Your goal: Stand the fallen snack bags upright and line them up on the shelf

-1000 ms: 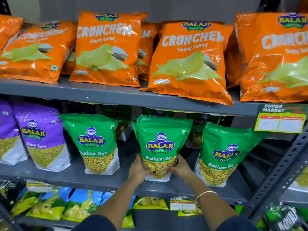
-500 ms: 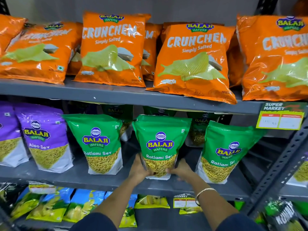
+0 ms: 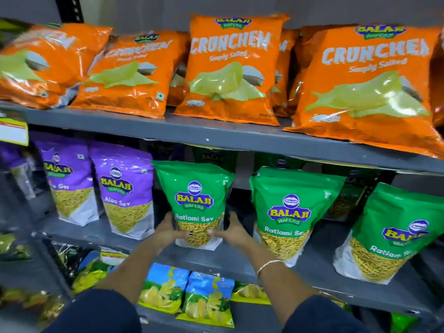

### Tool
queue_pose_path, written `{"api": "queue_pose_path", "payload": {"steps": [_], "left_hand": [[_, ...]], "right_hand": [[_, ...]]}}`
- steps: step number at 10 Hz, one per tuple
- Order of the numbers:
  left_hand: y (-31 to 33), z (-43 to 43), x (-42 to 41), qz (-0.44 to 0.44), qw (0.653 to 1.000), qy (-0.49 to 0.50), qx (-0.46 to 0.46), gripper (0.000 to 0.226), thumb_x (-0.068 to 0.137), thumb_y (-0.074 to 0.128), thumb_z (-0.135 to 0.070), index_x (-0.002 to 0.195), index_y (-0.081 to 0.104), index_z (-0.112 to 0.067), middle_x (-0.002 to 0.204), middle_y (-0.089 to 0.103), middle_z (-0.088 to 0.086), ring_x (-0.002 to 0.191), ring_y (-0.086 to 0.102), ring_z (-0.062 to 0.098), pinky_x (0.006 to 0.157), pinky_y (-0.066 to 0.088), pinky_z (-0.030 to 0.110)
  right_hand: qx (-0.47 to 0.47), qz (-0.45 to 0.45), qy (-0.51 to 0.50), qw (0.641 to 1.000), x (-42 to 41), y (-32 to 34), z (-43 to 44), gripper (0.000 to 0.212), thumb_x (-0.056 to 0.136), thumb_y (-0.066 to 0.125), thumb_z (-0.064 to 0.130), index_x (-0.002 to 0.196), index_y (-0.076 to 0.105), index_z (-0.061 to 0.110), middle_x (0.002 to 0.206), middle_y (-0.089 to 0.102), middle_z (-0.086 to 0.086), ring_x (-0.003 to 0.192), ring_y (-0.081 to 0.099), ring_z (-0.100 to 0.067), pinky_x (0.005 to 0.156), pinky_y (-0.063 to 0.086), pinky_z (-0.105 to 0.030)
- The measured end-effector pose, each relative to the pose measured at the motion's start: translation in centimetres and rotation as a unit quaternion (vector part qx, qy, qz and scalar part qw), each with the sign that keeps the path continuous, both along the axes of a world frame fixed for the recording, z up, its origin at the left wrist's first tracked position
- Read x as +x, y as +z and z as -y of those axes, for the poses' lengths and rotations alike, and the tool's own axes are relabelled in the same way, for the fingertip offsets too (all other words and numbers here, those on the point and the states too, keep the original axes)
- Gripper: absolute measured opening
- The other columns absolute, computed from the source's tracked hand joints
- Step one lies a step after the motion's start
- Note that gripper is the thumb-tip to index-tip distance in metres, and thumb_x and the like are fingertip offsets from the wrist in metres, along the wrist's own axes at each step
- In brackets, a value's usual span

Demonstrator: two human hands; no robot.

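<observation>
On the middle shelf (image 3: 317,272) a green Ratlami Sev bag (image 3: 194,195) stands upright, right beside a purple Aloo Sev bag (image 3: 125,188). My left hand (image 3: 168,233) grips its lower left side and my right hand (image 3: 234,233) its lower right side. Two more green Ratlami Sev bags (image 3: 288,212) (image 3: 396,231) stand upright to the right, with gaps between them. Another purple bag (image 3: 69,183) stands further left. More green bags sit half hidden in the dark behind the front row.
The upper shelf (image 3: 216,135) carries several orange Crunchem chip bags (image 3: 230,68) leaning back, the left ones (image 3: 48,63) tilted and overlapping. Blue and yellow chip bags (image 3: 209,299) lie on the lower shelf. A price tag (image 3: 13,131) hangs at the left edge.
Both hands left the middle green bag and moved left onto the leftmost green bag, beside the purple ones. My view swung left with them.
</observation>
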State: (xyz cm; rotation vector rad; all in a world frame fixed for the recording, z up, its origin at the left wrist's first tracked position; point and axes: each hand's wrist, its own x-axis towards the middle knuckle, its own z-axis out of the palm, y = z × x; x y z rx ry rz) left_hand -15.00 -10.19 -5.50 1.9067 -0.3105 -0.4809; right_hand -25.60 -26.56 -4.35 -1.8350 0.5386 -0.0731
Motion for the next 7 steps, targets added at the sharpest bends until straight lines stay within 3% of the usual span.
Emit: {"api": "queue_pose_path", "payload": {"steps": [1,2,3,4,6,7], "left_hand": [[-0.5,0.6,0.1,-0.005,1.0,-0.01,-0.018,0.074,0.057,0.082,-0.009,0.116,0.036,-0.01,0.122,0.054,0.009,0.113,0.051,0.021,0.1,0.043,0.044],[-3.2,0.6,1.8,-0.007,1.0,-0.017,-0.001,0.101,0.032,0.078,-0.036,0.122,0.04,-0.009,0.122,0.061,0.014,0.115,0.057,0.026,0.103,0.044,0.051],[-2.4,0.6,1.3,-0.011,1.0,-0.022,0.013,0.098,0.042,0.083,-0.03,0.127,0.039,-0.009,0.128,0.059,0.015,0.119,0.055,0.027,0.104,0.043,0.05],[-0.5,0.4,-0.2,0.005,0.999,-0.028,0.037,0.08,0.068,0.078,-0.009,0.135,0.034,-0.008,0.134,0.054,0.013,0.125,0.05,0.027,0.106,0.04,0.039],[0.5,0.0,-1.5,0.03,0.998,-0.016,0.052,0.096,0.072,0.076,-0.01,0.145,0.014,-0.008,0.15,0.034,0.016,0.137,0.035,0.031,0.109,0.032,0.041],[0.8,-0.5,-2.1,0.084,0.994,0.032,0.054,0.107,0.07,0.078,-0.021,0.147,0.005,-0.012,0.155,0.019,0.017,0.142,0.023,0.033,0.114,0.026,0.046]], "right_hand": [[0.026,0.03,-0.026,0.999,0.4,-0.1,-0.6,0.076,0.073,0.076,0.01,0.134,0.031,0.001,0.138,0.049,-0.014,0.127,0.047,-0.027,0.091,0.04,-0.024],[-0.035,0.04,-0.063,0.997,-0.5,0.0,-1.1,0.073,0.073,0.076,0.018,0.132,0.036,0.005,0.135,0.054,-0.014,0.123,0.051,-0.028,0.095,0.042,-0.032],[-0.055,0.031,-0.063,0.996,-0.9,0.2,-1.0,0.075,0.075,0.074,0.023,0.136,0.032,0.007,0.138,0.051,-0.013,0.126,0.049,-0.029,0.099,0.041,-0.034],[-0.06,0.023,-0.058,0.996,-0.8,0.3,-1.1,0.077,0.079,0.07,0.025,0.14,0.027,0.008,0.142,0.047,-0.013,0.129,0.045,-0.03,0.102,0.04,-0.035],[-0.055,0.016,-0.024,0.998,-1.4,1.7,-2.4,0.091,0.076,0.073,0.025,0.143,0.015,0.007,0.148,0.036,-0.015,0.134,0.038,-0.03,0.105,0.037,-0.037],[-0.139,0.053,-0.083,0.985,-2.2,2.4,-2.7,0.1,0.074,0.073,0.034,0.146,0.009,0.008,0.152,0.025,-0.014,0.139,0.03,-0.029,0.108,0.035,-0.041]]}}
